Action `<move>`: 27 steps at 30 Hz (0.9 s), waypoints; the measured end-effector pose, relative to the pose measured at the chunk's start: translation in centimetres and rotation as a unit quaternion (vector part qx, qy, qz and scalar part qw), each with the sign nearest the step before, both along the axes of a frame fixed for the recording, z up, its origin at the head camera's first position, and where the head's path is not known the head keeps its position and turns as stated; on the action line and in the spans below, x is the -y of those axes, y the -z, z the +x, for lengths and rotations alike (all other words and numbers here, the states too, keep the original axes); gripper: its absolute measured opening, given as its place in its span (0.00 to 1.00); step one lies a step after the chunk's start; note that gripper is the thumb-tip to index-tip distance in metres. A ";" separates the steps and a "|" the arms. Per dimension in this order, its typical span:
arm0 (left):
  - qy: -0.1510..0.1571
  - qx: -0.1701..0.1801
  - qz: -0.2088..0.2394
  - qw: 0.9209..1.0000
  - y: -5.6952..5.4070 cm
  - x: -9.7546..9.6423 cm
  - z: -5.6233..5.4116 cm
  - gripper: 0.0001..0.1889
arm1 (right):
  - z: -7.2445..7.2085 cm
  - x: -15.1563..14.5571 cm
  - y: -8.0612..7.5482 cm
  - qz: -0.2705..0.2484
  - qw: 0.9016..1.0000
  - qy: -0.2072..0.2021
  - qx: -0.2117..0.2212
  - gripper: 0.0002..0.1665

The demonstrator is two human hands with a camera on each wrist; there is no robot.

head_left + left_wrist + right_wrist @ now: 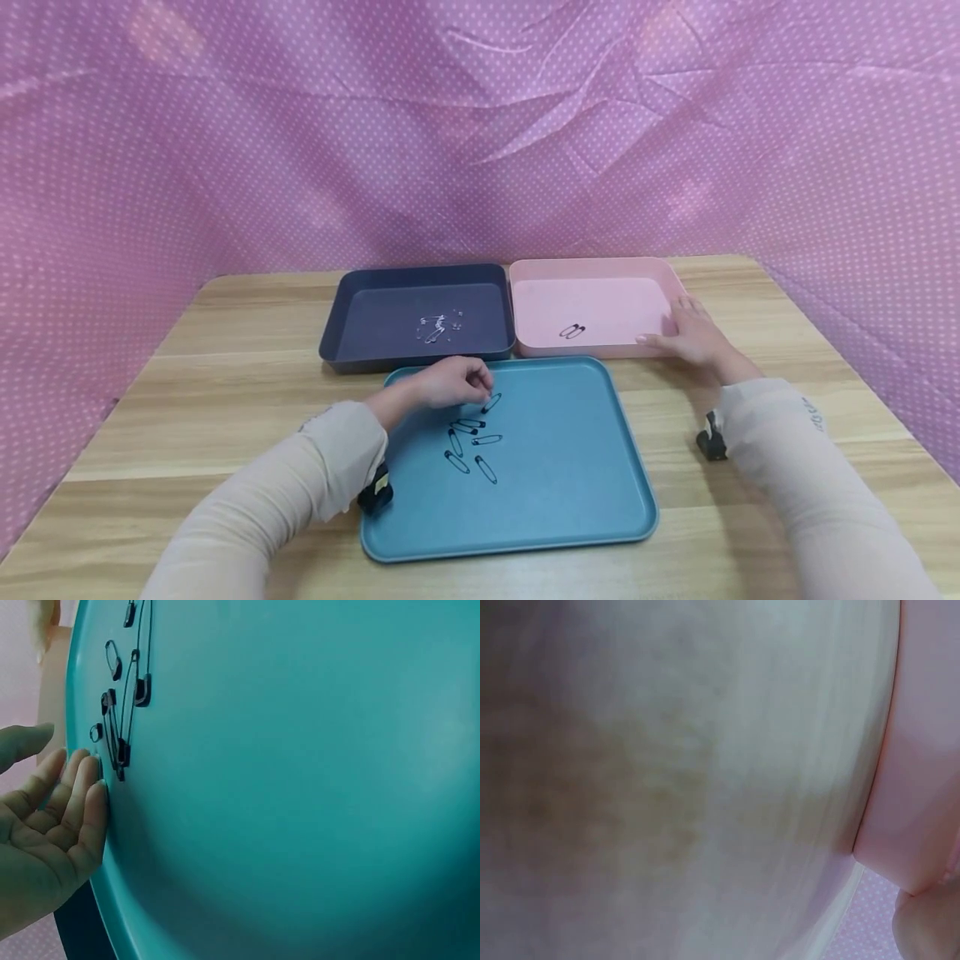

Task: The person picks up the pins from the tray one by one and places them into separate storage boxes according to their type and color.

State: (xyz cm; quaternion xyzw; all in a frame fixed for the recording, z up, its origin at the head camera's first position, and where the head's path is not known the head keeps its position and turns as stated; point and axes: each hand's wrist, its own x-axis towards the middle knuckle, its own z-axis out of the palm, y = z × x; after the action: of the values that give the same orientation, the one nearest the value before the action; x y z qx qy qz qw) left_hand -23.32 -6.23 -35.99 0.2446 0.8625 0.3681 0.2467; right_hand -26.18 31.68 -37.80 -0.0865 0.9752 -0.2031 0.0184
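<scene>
My left hand (455, 383) hovers at the upper left of the teal tray (555, 500), beside a safety pin (491, 403). In the left wrist view its thumb stands apart from the loosely bent fingers (73, 799), and nothing shows between them. Several more black-capped safety pins (486, 469) lie left of the tray's middle. My right hand (699, 335) rests on the right front corner of the pink tray (600, 287), thumb stretched over the front rim. Two dark safety pins (572, 331) lie in that tray. The right wrist view mostly shows tabletop, with a bit of hand at the edge.
A dark blue tray (375, 321) stands behind the teal one, touching or nearly touching the pink tray on its right. It holds several small silver pins (435, 333). Under everything is a wooden table (225, 400), with a pink dotted cloth (480, 150) hanging behind.
</scene>
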 end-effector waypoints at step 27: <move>0.019 -0.108 -0.135 0.985 0.4 -1.4 0.5 0.07 | 0.0 0.1 -0.1 0.003 1.000 0.002 0.004 0.60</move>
State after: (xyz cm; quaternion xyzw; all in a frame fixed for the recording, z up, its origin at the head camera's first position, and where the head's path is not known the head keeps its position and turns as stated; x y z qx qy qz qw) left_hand -22.83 -4.81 -36.37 0.2640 0.9208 0.2151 0.1903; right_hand -26.16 31.60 -37.71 -0.0832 0.9758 -0.2009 0.0223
